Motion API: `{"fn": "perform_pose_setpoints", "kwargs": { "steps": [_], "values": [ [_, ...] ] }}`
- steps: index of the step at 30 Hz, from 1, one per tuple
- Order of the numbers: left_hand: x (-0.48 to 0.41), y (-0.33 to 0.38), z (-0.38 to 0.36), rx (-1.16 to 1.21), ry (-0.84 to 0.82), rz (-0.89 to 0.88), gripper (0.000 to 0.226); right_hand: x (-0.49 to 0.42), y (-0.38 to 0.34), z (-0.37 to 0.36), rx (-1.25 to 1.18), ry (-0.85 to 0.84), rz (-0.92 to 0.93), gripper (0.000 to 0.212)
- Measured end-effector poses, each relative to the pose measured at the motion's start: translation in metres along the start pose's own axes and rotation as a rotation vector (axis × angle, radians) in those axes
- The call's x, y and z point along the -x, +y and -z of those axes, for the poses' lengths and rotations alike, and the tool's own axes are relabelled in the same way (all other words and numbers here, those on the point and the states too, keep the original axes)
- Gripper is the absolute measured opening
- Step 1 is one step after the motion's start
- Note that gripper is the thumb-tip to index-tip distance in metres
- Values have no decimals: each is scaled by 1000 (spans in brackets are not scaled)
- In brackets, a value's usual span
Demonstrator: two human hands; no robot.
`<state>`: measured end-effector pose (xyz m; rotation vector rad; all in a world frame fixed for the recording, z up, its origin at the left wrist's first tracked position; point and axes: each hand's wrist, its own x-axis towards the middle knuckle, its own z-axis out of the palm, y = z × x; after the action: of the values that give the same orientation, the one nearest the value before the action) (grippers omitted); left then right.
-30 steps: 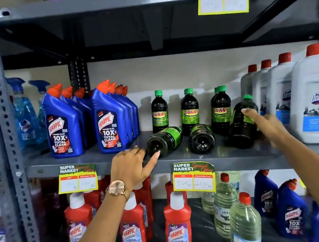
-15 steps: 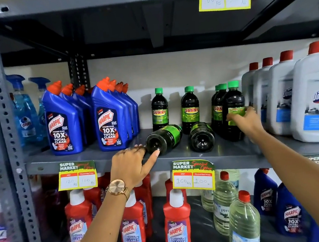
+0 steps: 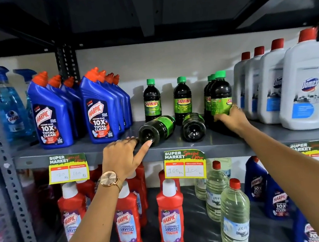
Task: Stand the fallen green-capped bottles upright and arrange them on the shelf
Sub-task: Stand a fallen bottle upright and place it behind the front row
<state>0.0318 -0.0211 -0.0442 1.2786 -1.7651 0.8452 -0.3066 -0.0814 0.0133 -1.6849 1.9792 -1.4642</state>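
Note:
Two dark green-capped Sunny bottles lie on their sides on the grey shelf [image 3: 91,149], bases toward me: the left fallen bottle [image 3: 155,130] and the right fallen bottle [image 3: 193,127]. My left hand [image 3: 122,158] rests at the shelf edge, its thumb touching the left fallen bottle's base. My right hand [image 3: 230,119] grips the lower body of an upright Sunny bottle [image 3: 220,95] at the front of a row of upright ones. Two more upright Sunny bottles [image 3: 152,101] [image 3: 182,99] stand behind the fallen pair.
Blue Harpic bottles [image 3: 99,111] stand in rows left of the Sunny bottles. White Domex bottles [image 3: 307,87] stand to the right. Price tags [image 3: 184,164] hang on the shelf edge. Red Harpic bottles [image 3: 170,215] and clear bottles [image 3: 235,217] fill the shelf below.
My right hand has tipped the rightmost fallen bottle upright and holds it at the front of the right row. The left hand has stayed at the left fallen bottle's base.

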Motion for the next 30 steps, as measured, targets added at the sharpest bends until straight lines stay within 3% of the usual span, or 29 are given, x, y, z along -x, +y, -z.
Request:
{"fn": "perform_pose_setpoints", "kwargs": {
  "steps": [2,8,13,18,24,27,29,30],
  "values": [
    [0,0,-1,4,6,1,72,1,1,2,-46,1,-10,60],
    [-1,3,2,45,32,26,70,7,-5,1,39,28,-14,87],
    [-1,2,1,56,22,25,69,0,1,1,-19,-39,-7,57],
    [-1,2,0,57,18,22,71,-1,2,1,64,-18,-30,80],
    [-1,3,2,48,39,13,71,0,-1,0,134,-44,-43,93],
    [-1,3,3,57,56,7,71,15,-11,4,285,127,-14,110],
    [-1,4,3,57,63,0,71,26,-22,8,286,307,101,96],
    [-1,4,3,58,66,-3,71,32,-28,9,239,308,133,88]
  ]
}}
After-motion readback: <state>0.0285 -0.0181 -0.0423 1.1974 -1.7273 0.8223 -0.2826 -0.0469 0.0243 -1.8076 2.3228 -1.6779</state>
